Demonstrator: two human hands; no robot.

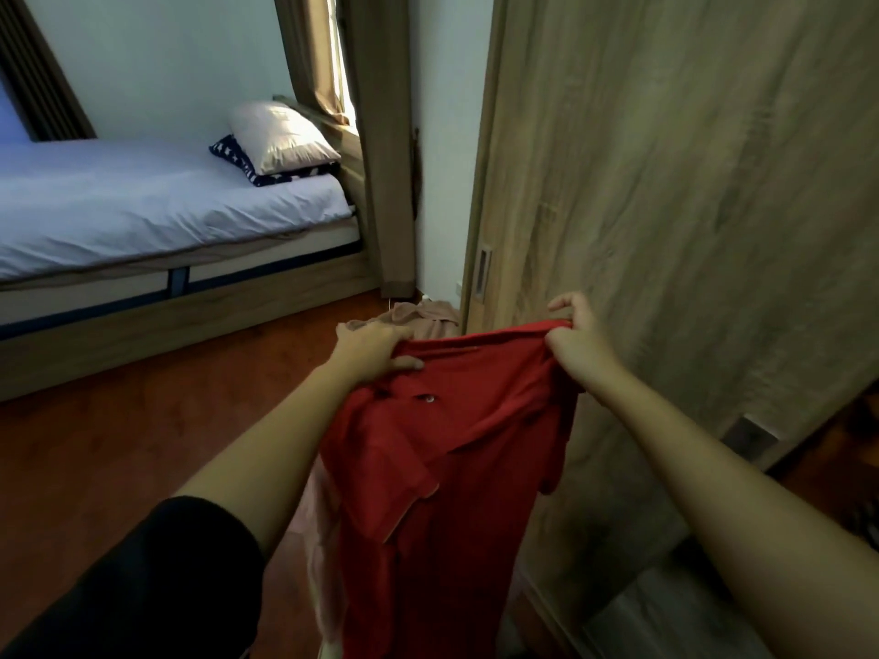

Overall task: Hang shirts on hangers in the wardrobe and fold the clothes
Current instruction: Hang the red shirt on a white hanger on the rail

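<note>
A red polo shirt (447, 468) hangs in front of me, stretched between both hands at its top edge, with its collar and buttons facing me. My left hand (376, 347) grips the left end of that edge. My right hand (573, 332) pinches the right end, close to the wooden wardrobe door (689, 183). The shirt's body droops down past my forearms. No hanger is visible.
A beige garment (418, 318) lies on the red-brown floor (119, 444) beyond the shirt, by the wardrobe's corner. A bed (142, 202) with a white sheet and pillows (280, 137) stands at the left. A curtain (385, 159) hangs by the window.
</note>
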